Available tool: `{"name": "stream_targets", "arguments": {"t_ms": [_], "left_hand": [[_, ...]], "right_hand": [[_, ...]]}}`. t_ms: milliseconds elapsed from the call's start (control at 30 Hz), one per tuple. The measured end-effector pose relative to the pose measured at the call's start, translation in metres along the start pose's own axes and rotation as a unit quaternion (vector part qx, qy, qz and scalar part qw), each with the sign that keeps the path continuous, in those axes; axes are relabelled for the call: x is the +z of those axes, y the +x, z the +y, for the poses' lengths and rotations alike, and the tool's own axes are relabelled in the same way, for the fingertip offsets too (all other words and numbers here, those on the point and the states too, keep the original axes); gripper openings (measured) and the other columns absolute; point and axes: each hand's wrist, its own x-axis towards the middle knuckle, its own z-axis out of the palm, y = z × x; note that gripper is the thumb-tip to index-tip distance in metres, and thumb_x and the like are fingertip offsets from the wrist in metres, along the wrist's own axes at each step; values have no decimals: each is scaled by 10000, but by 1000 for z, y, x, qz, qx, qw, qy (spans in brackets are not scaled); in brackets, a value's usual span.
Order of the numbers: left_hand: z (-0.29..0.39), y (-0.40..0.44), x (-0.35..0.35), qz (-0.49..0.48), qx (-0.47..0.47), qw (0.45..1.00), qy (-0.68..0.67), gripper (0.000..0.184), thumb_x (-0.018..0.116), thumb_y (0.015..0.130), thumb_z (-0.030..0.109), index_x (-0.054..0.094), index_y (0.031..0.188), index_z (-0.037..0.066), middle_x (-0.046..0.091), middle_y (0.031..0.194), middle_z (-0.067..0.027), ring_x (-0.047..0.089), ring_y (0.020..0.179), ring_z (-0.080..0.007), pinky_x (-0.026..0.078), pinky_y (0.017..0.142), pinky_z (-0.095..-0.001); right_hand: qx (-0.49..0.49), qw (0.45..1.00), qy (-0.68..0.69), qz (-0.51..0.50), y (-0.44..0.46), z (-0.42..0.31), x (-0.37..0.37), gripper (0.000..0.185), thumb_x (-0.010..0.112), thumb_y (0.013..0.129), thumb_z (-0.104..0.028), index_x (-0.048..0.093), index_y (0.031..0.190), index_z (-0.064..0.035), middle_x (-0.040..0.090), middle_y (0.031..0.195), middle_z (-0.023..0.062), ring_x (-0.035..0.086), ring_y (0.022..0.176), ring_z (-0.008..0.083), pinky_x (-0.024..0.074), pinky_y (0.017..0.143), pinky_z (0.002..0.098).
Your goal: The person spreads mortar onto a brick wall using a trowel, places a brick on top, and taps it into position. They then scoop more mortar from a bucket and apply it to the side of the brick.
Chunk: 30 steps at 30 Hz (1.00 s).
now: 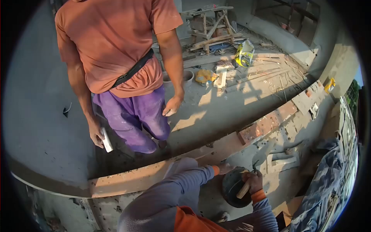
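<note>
Hands meet at the bucket (228, 192): the right (254, 181) is closed round a trowel (243, 190), its wooden handle slanting down-left over the bucket; the left (225, 168) is near the rim, its grip unclear. Beyond the sunlit ledge (154, 174), a person (119, 46) stands on dusty floor (216, 116).

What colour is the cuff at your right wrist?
The cuff is orange; it shows best in the head view, just behind the right hand.
</note>
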Motion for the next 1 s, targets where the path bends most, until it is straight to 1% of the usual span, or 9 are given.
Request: {"name": "stream_targets", "arguments": {"t_ms": [67, 133, 200, 367, 633, 700, 733, 867, 1000], "left_hand": [[-29, 6, 10, 116, 41, 986, 117, 611, 473, 862, 588, 602, 943, -4, 631, 948, -186, 596, 902, -330, 436, 797, -429], [-2, -32, -16, 70, 61, 987, 134, 539, 593, 826, 478, 590, 1059, -8, 633, 968, -164, 597, 928, -323, 444, 834, -416], [11, -50, -28, 10, 89, 988, 126, 487, 696, 756, 334, 580, 1081, -10, 635, 951, -138, 602, 929, -293, 459, 838, -394], [31, -62, 8, -117, 215, 953, -180, 506, 707, 702, 176, 508, 1120, -30, 623, 859, -96, 610, 844, -210, 492, 745, -341], [77, -71, 19, -136, 149, 943, -264, 366, 663, 775, 207, 494, 1001, -26, 548, 705, -50, 568, 640, -156, 455, 562, -287], [71, -52, 35, -13, 301, 930, -209, 347, 681, 801, 287, 528, 923, 0, 526, 692, -29, 501, 550, -157, 408, 515, -303], [80, -58, 23, -29, 294, 940, -172, 399, 658, 823, 410, 567, 811, 22, 524, 653, -28, 458, 512, -174, 372, 492, -335], [101, -74, 0, -29, 311, 950, -20, 534, 591, 833, 533, 567, 677, 23, 498, 559, -76, 472, 500, -212, 372, 499, -361], [110, -81, -6, -80, 333, 920, 191, 580, 518, 861, 562, 612, 679, 19, 580, 611, -181, 570, 594, -365, 442, 566, -446]], "right_hand": [[4, 999, -38, 24, -2, -7, 18, 144, 528, 776, -62, 450, 864, 22, 616, 753, 170, 626, 625, 265, 542, 564, 325], [-9, 992, -113, -51, 6, 0, 10, 168, 498, 771, -46, 435, 915, 13, 624, 774, 175, 619, 614, 267, 534, 553, 332], [22, 998, -66, -9, 16, 5, 18, 184, 486, 773, -72, 449, 930, 16, 621, 787, 175, 626, 644, 265, 531, 560, 320], [25, 998, -47, 26, 8, -8, 51, 141, 511, 748, -81, 498, 862, 1, 613, 748, 142, 603, 614, 239, 496, 524, 306], [-4, 1000, -19, -11, -1, -17, 24, 230, 549, 742, -127, 489, 920, 7, 600, 768, 150, 563, 561, 217, 508, 515, 302], [14, 998, -47, -32, -5, -25, 10, 204, 543, 741, -110, 473, 902, -7, 605, 771, 160, 598, 607, 217, 515, 515, 297], [-96, 995, -40, -5, -5, -10, 2, 122, 529, 737, -81, 481, 823, -10, 601, 725, 154, 603, 564, 216, 509, 479, 288], [-18, 987, -162, 6, -14, -39, -24, 70, 513, 732, -58, 462, 767, -26, 554, 595, 107, 517, 390, 190, 456, 379, 281], [-123, 944, -305, 17, 1, -19, -49, 98, 553, 745, -81, 465, 767, -44, 542, 638, 64, 551, 490, 141, 456, 403, 265]]}}
